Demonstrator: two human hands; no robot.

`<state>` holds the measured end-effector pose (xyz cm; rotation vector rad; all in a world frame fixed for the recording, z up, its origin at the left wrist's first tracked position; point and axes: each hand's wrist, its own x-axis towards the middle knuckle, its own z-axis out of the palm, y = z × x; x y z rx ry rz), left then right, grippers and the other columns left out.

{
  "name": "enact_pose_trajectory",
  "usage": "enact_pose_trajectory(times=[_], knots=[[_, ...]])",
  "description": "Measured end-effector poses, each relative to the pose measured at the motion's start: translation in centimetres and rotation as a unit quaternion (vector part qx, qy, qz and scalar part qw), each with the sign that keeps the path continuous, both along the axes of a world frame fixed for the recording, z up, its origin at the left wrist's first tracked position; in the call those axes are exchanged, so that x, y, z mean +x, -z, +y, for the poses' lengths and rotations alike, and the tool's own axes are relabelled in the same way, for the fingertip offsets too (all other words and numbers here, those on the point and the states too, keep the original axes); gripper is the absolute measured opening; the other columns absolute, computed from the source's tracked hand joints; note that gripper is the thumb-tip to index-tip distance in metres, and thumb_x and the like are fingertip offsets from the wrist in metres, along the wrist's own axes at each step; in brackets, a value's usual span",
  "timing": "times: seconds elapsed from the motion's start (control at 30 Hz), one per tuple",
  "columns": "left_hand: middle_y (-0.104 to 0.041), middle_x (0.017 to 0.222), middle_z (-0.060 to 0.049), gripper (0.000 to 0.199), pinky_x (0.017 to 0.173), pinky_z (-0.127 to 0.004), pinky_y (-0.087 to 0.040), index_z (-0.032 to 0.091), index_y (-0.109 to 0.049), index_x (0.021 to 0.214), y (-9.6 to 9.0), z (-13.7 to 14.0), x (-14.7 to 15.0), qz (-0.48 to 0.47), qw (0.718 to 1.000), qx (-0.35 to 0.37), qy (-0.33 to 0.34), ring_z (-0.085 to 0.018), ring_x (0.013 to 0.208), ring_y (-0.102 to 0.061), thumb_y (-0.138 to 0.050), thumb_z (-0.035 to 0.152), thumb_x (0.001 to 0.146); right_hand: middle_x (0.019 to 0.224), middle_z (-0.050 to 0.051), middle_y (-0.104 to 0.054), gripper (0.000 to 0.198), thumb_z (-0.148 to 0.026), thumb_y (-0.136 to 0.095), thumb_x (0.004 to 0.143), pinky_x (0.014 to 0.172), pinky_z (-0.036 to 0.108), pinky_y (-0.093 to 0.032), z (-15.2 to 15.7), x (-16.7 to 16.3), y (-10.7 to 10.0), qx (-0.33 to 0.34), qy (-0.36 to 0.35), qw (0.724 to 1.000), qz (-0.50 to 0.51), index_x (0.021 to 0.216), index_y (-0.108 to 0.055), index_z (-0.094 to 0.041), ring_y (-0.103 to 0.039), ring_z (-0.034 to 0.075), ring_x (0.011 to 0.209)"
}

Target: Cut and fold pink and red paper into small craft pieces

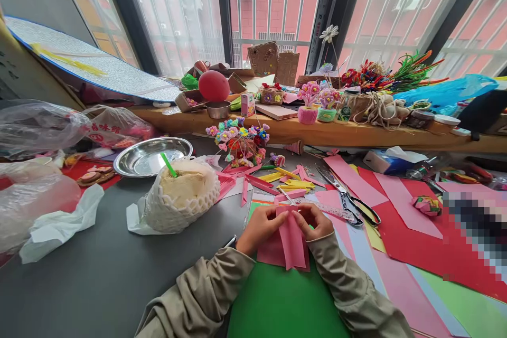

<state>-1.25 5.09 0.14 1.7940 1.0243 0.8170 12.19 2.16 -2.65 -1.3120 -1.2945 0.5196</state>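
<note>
Between both hands is a creased strip of pink paper [292, 243], held upright with a fold line down its length. My left hand [259, 228] pinches its upper left edge, thumb on the near face. At the upper right edge, my right hand [314, 222] pinches the same strip. Behind and below it lies another pink paper piece [270, 254], on a green sheet [283, 301]. Just beyond the fingers are folded pink and yellow paper strips [295, 184]. A pair of scissors [348, 198] with black handles rests to the right of my right hand.
Left of the hands stands a coconut [182, 185] in white foam netting with a green straw. A steel plate [152, 157] is behind it. A bunch of small craft flowers [240, 140] stands ahead. Red paper [412, 237] and other coloured sheets cover the right side. A wooden ledge [178, 122] holds crafts.
</note>
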Motion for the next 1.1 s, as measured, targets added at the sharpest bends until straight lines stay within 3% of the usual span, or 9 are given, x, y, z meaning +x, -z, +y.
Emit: enact_pose_trajectory(times=[0.23,0.4,0.5,0.63,0.9,1.1], knots=[[-0.030,0.048,0.004,0.038,0.043,-0.018,-0.021,0.011,-0.046,0.048,0.1,-0.1,0.1,0.012,1.000,-0.001,0.017,-0.006,0.048,-0.027,-0.039,0.040,0.071,0.061,0.002,-0.060,0.020,-0.036,-0.051,0.066,0.048,0.022,-0.044,-0.1,0.1,0.0,0.004,0.022,0.999,-0.029,0.071,-0.055,-0.017,-0.055,0.012,0.053],[-0.026,0.047,0.004,0.039,0.042,-0.019,-0.019,0.012,-0.042,0.047,0.1,0.0,0.2,0.001,1.000,-0.023,0.002,-0.007,0.047,-0.023,-0.039,0.043,0.070,0.069,0.001,-0.061,0.014,-0.026,-0.048,0.070,0.053,0.023,-0.046,-0.4,0.5,-0.4,0.095,0.006,0.989,-0.116,0.077,-0.058,-0.020,-0.055,0.011,0.055],[-0.026,0.049,0.004,0.037,0.044,-0.019,-0.021,0.013,-0.041,0.049,0.2,0.2,0.1,-0.020,0.999,-0.029,0.003,-0.007,0.049,-0.024,-0.038,0.042,0.071,0.072,0.002,-0.061,0.019,-0.018,-0.045,0.071,0.056,0.023,-0.047,-0.4,0.8,-0.6,0.158,-0.024,0.972,-0.174,0.083,-0.060,-0.023,-0.056,0.012,0.062],[-0.026,0.051,0.004,0.037,0.046,-0.020,-0.021,0.013,-0.038,0.050,0.1,0.2,0.0,-0.034,0.999,-0.032,-0.012,-0.007,0.050,-0.025,-0.037,0.042,0.072,0.076,0.003,-0.059,0.025,-0.014,-0.045,0.071,0.061,0.024,-0.047,-0.2,1.1,-0.4,0.194,-0.048,0.960,-0.197,0.089,-0.060,-0.024,-0.056,0.012,0.067],[-0.032,0.053,0.003,0.034,0.048,-0.019,-0.024,0.011,-0.044,0.056,-0.3,0.0,0.0,-0.074,0.995,-0.059,-0.009,-0.007,0.052,-0.031,-0.039,0.041,0.072,0.078,0.004,-0.054,0.026,-0.017,-0.044,0.072,0.067,0.026,-0.047,0.2,1.2,0.4,0.193,-0.055,0.959,-0.200,0.091,-0.061,-0.025,-0.054,0.014,0.074],[-0.030,0.052,0.004,0.034,0.047,-0.019,-0.024,0.012,-0.044,0.055,-0.1,0.0,0.0,-0.081,0.995,-0.058,-0.009,-0.007,0.051,-0.029,-0.041,0.042,0.071,0.078,0.004,-0.051,0.025,-0.019,-0.045,0.072,0.054,0.024,-0.048,0.1,1.0,0.2,0.191,-0.049,0.964,-0.178,0.090,-0.061,-0.026,-0.052,0.012,0.065]])
